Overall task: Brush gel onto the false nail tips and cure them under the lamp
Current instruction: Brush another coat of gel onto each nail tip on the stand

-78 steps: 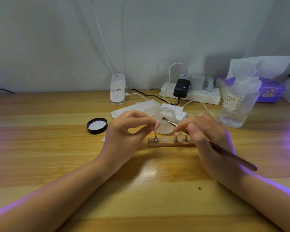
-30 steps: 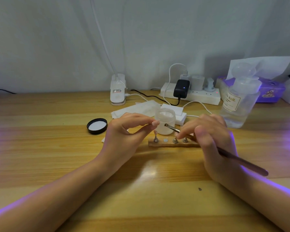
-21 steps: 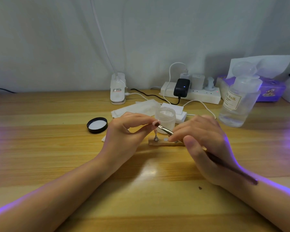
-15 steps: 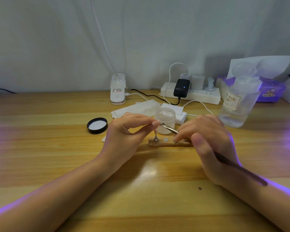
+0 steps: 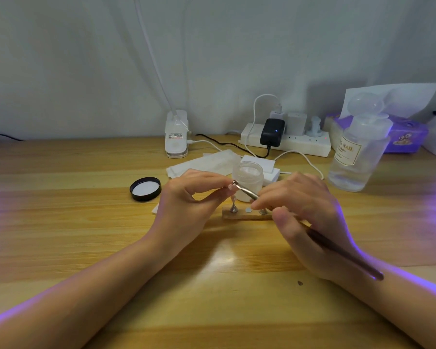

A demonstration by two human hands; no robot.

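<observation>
Nearest us, our right hand [image 5: 305,212] grips the brush [image 5: 337,250] like a pen, its long handle running back over the wrist and its metal ferrule reaching up and left. Our left hand [image 5: 189,200] pinches a small false nail tip [image 5: 231,186] between thumb and forefinger, held above the table [image 5: 86,235], and the brush end meets it right at the fingertips. To do this stroke well, we would judge it best to rest the heel of the right hand on the table, keep the tip level, and draw a thin, even coat without touching our own skin.

Just beyond, the wooden holder strip [image 5: 247,215] lies flat with a metal stand [image 5: 234,207] upright on it and one bare disc beside; the coated tip likely returns there. Behind it stands the open gel jar [image 5: 247,181], close enough to reload the brush. Its black lid [image 5: 145,189] lies to the left. Violet light falls from the right; the curing lamp itself is out of view.
</observation>
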